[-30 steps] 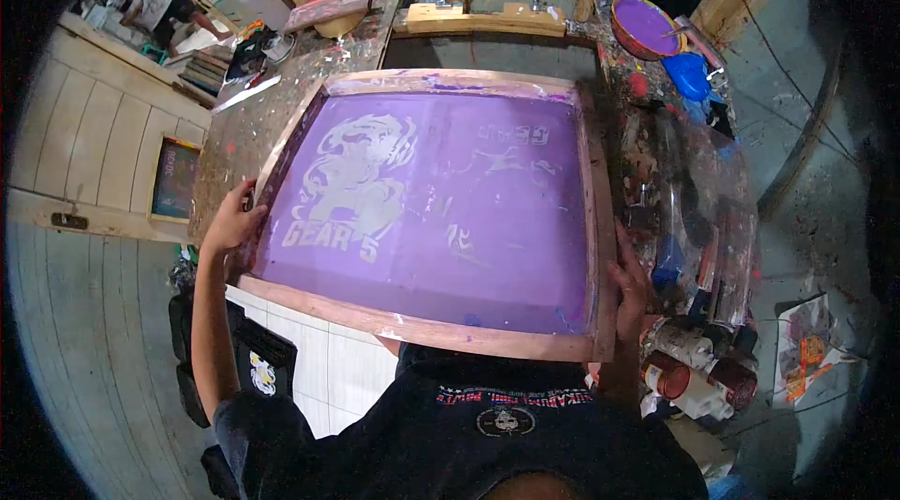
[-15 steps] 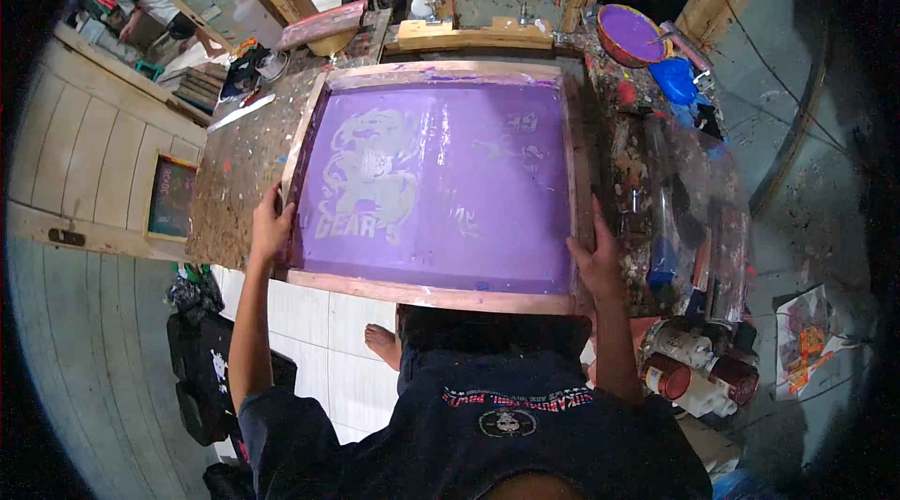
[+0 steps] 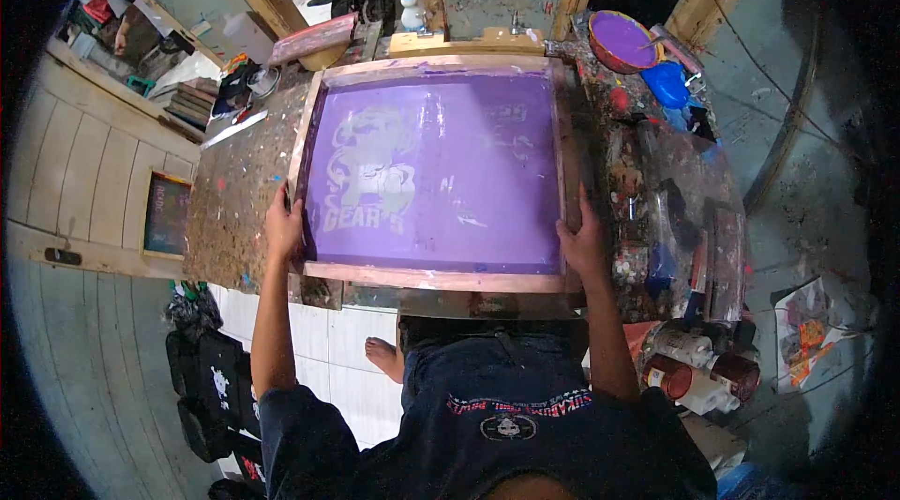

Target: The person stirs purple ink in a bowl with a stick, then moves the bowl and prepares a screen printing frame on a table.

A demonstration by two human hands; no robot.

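Observation:
A wooden screen-printing frame (image 3: 441, 277) with a purple mesh (image 3: 506, 209) lies over the paint-stained worktable in front of me. Pale stencil artwork and lettering (image 3: 370, 167) show on the left half of the mesh, with fainter marks on the right. My left hand (image 3: 284, 226) is closed around the frame's left side near its front corner, thumb on the inner side. On the opposite side, my right hand (image 3: 583, 238) grips the right rail, fingers along the outside. Whatever lies under the mesh is hidden.
Wooden clamp bar (image 3: 469, 41) spans the table's far edge. A bowl of purple ink (image 3: 623, 39) stands at the far right beside a blue cloth-like thing (image 3: 666, 83). A squeegee (image 3: 314, 39) rests on a bowl at far left. Bottles and jars (image 3: 698, 369) stand at lower right.
The frame has shifted away from my body and slightly inward at its near corners, both hands travelling with it. More of the floor and my trousers shows below its near rail.

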